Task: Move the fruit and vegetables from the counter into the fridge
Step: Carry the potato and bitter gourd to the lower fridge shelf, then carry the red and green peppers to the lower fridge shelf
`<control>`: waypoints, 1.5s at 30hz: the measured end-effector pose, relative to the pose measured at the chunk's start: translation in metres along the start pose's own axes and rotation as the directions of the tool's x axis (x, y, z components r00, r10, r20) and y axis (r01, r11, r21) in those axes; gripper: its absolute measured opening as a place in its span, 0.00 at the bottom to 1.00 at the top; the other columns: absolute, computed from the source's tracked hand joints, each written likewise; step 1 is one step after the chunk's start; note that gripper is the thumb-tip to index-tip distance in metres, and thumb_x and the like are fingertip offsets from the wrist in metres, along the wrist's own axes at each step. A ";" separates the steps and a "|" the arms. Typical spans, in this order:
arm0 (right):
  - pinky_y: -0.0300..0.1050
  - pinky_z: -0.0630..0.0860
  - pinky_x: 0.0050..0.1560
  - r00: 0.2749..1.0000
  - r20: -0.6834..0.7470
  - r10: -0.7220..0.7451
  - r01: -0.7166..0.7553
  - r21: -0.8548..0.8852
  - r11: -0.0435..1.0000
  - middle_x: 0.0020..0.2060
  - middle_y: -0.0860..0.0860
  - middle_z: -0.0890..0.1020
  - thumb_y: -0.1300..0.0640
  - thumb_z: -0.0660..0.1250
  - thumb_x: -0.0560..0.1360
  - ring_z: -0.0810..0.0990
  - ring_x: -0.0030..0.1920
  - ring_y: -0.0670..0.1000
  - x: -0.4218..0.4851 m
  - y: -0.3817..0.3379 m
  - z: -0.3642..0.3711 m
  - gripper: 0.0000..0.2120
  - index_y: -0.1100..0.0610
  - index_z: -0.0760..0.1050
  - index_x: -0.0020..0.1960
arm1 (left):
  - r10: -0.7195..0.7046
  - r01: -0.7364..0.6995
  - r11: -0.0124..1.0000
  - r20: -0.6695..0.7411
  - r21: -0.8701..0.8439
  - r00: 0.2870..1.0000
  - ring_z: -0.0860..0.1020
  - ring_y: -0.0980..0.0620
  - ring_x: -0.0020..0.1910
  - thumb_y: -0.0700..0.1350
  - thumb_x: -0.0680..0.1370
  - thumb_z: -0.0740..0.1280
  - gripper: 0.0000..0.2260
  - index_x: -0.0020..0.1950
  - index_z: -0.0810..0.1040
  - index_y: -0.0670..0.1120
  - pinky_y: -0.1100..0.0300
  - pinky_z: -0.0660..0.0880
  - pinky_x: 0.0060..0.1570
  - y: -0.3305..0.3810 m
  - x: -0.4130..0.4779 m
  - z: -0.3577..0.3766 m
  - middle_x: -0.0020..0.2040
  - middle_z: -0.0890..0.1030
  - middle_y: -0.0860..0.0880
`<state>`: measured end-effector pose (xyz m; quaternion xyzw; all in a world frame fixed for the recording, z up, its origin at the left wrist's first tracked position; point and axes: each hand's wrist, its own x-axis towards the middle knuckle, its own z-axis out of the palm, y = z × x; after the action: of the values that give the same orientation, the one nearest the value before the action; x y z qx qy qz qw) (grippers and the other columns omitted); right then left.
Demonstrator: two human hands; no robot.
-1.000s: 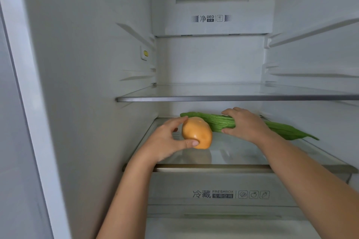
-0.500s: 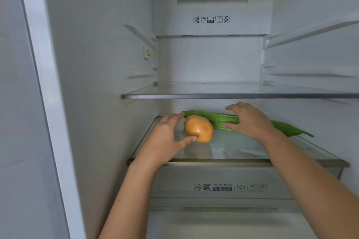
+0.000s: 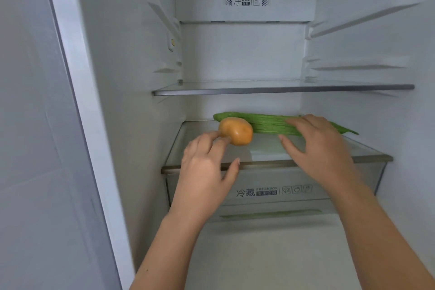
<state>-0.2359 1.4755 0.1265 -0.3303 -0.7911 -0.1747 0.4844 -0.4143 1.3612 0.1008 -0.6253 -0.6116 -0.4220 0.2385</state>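
An orange-yellow round fruit (image 3: 236, 131) rests on the lower glass shelf (image 3: 266, 150) of the open fridge. Behind it, along the back of that shelf, lies a long ridged green gourd (image 3: 268, 123). My left hand (image 3: 207, 162) is just in front of the fruit with fingers spread; two fingertips still touch its left side and the thumb is off it. My right hand (image 3: 315, 143) hovers over the gourd's right part, fingers apart, not gripping it. The gourd's thin tip sticks out to the right past my hand.
An upper glass shelf (image 3: 282, 88) spans the fridge above. Below the lower shelf is a clear crisper drawer (image 3: 270, 192) with printed labels. The fridge's left wall (image 3: 122, 101) and right wall with shelf rails (image 3: 367, 19) bound the space.
Both hands have let go and drawn back toward me. The fruit and the gourd now sit on the lower shelf on their own. The view has shifted a little.
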 end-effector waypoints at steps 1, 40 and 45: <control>0.50 0.75 0.45 1.000 -0.008 0.015 -0.015 -0.015 1.000 0.43 0.60 0.81 0.52 0.63 0.71 0.79 0.43 0.60 -0.009 -0.006 -0.005 0.17 0.64 0.78 0.50 | 0.027 -0.027 1.000 -0.001 -0.013 1.000 0.72 0.46 0.56 0.52 0.72 0.59 0.19 0.56 0.78 0.42 0.51 0.69 0.57 0.004 -0.004 0.000 0.56 0.78 0.43; 0.55 0.75 0.53 0.750 -0.301 0.589 -0.594 -0.699 0.398 0.51 0.55 0.82 0.53 0.61 0.71 0.79 0.53 0.58 -0.336 -0.160 -0.320 0.16 0.60 0.78 0.54 | 0.620 -0.330 0.479 0.048 -0.813 0.783 0.72 0.49 0.57 0.47 0.74 0.59 0.16 0.55 0.78 0.40 0.52 0.71 0.56 0.273 -0.240 -0.048 0.56 0.79 0.44; 0.58 0.75 0.53 0.668 -0.417 0.617 -0.662 -0.712 0.235 0.52 0.56 0.82 0.52 0.60 0.71 0.79 0.52 0.60 -0.379 -0.214 -0.387 0.17 0.59 0.78 0.54 | 0.705 -0.382 0.345 -0.032 -0.857 0.709 0.73 0.47 0.55 0.47 0.74 0.59 0.15 0.54 0.79 0.40 0.51 0.70 0.56 0.317 -0.290 -0.101 0.54 0.79 0.44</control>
<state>-0.0136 0.9562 -0.0166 -0.8028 -0.3940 -0.3164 0.3165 -0.1015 1.0715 -0.0138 -0.8921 -0.1252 -0.4298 -0.0611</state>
